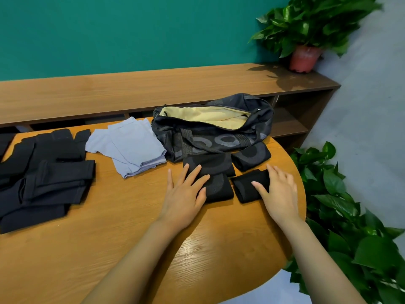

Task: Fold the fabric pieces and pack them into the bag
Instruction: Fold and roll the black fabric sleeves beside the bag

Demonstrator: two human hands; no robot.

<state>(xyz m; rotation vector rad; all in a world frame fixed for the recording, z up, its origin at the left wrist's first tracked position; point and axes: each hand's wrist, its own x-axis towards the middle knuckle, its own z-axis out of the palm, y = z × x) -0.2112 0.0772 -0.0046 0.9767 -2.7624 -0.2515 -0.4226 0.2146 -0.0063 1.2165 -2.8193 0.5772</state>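
Note:
A dark bag [217, 137] with a cream lining lies unzipped at the back of the round wooden table [131, 227]. In front of it lie several small folded black pieces. My left hand [186, 194] lies flat with straight fingers on two of them, one flat piece [215, 164] and a thicker folded one [220, 188]. My right hand [278, 191] rests with spread fingers on another folded black piece [247, 185]. One more folded piece [252, 155] leans against the bag. Light blue pieces [133, 145] lie left of the bag, and a heap of black pieces [41, 172] covers the table's left side.
A long wooden shelf unit [153, 91] runs behind the table against a teal wall. A potted plant [306, 55] stands on its right end. Leafy plants [350, 227] crowd the table's right edge.

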